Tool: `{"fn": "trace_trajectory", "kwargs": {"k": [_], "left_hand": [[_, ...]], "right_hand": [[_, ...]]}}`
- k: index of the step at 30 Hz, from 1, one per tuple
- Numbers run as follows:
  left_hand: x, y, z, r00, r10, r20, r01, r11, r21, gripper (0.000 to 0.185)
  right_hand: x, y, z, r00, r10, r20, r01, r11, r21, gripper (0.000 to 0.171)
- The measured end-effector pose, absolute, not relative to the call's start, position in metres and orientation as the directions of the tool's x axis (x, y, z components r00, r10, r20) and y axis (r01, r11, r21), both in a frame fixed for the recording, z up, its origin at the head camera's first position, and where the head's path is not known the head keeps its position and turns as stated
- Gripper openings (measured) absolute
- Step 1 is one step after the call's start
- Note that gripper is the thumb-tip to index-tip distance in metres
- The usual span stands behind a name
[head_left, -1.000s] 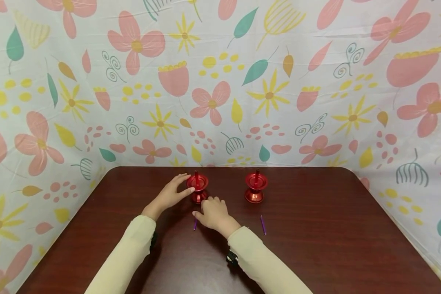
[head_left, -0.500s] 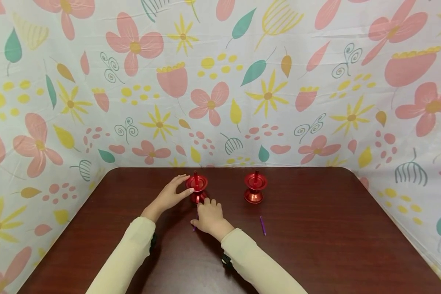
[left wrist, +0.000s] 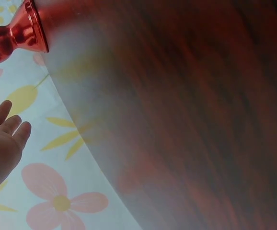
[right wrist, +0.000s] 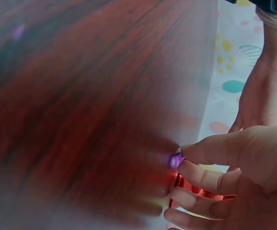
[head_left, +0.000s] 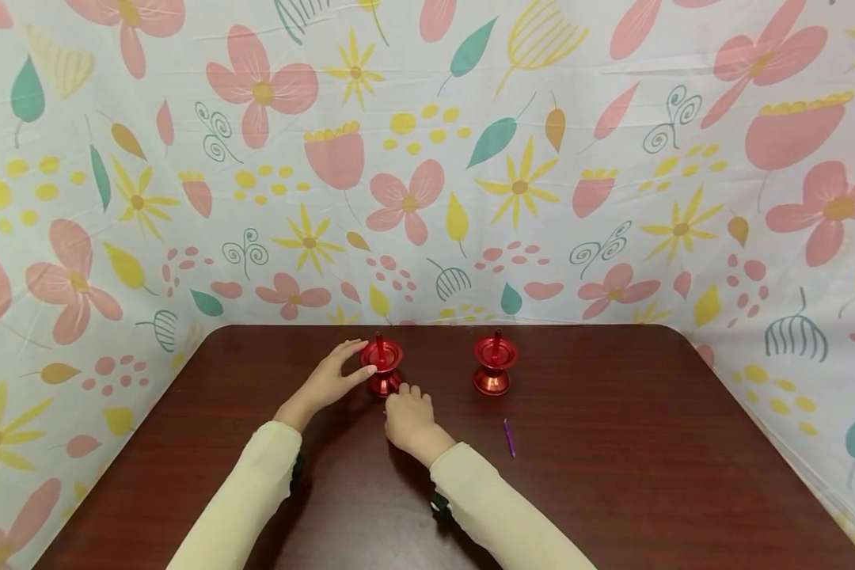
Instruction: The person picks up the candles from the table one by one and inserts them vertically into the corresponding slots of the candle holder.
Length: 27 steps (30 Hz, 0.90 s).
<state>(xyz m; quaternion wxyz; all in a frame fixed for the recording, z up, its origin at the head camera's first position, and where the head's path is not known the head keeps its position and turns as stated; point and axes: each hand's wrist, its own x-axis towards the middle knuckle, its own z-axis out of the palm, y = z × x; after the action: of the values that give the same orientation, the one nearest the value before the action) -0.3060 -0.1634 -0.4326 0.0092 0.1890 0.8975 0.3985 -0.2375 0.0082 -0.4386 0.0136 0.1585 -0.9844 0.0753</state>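
On the dark brown desk [head_left: 613,475] two red candle stands sit side by side near the far edge, each with an upright red pin in its cup. The left hand [head_left: 325,381] reaches to the left stand [head_left: 381,366]; its fingertips touch the rim of the cup on the stand's left side, fingers fairly straight, the grip relaxed and not curled round anything. In the left wrist view the hand's fingers [left wrist: 9,127] lie loosely extended, with the base of the stand [left wrist: 18,36] above them.

The right hand [head_left: 408,418] rests just in front of the left stand, knuckles up, fingers curled. The right wrist view shows its grip closed in a pinch: thumb and forefinger hold the end of a thin purple stick [right wrist: 176,161], with the red of the stand just behind the lower fingers. In the head view only a sliver of this stick shows at the hand's left edge, close to the stand's foot; whether its far end touches the desk cannot be told.

The right stand [head_left: 495,364] stands untouched, well apart from both hands. A second purple stick [head_left: 509,438] lies flat on the desk in front of it, to the right of the right forearm. Both sleeves are pale cream. A floral cloth [head_left: 427,158] hangs behind and beside the desk.
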Motion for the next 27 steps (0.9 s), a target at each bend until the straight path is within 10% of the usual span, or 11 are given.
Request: {"fn": "trace_trajectory", "kwargs": {"k": [27], "left_hand": [[-0.309,-0.164,-0.435,-0.915,0.370,0.159,0.369,0.613,0.699,0.068]], "right_hand": [[-0.245,0.033,-0.429,-0.923,-0.383,0.046,-0.380,0.882,-0.280,0.026]]}}
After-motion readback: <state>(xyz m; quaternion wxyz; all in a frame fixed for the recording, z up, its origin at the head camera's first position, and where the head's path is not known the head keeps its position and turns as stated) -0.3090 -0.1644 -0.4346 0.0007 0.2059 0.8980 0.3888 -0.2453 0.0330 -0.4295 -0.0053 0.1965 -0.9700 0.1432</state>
